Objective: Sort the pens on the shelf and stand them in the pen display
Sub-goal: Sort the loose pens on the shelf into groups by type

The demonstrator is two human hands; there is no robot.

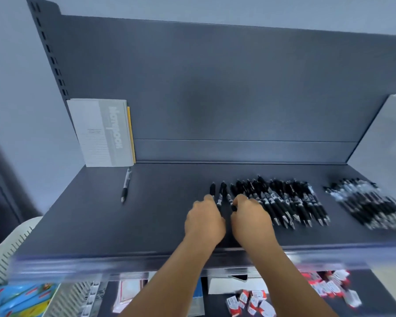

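Note:
A row of several black pens (284, 202) lies side by side on the dark grey shelf (160, 216). My left hand (204, 221) is at the row's left end, its curled fingers over the lower end of the leftmost pen (212, 189); the back of the hand hides any grip. My right hand (253, 221) is just beside it and pinches the lower end of a black pen (229, 197) between thumb and fingers. A second group of pens with clear barrels (364, 202) lies at the right. One single pen (126, 186) lies apart at the left. No pen display is in view.
A grey notebook (103, 133) leans against the back panel at the left. A clear strip (101, 264) runs along the shelf's front edge. Below are small red-and-white boxes (249, 303), a white slotted basket (7, 259) and a blue packet (16, 300).

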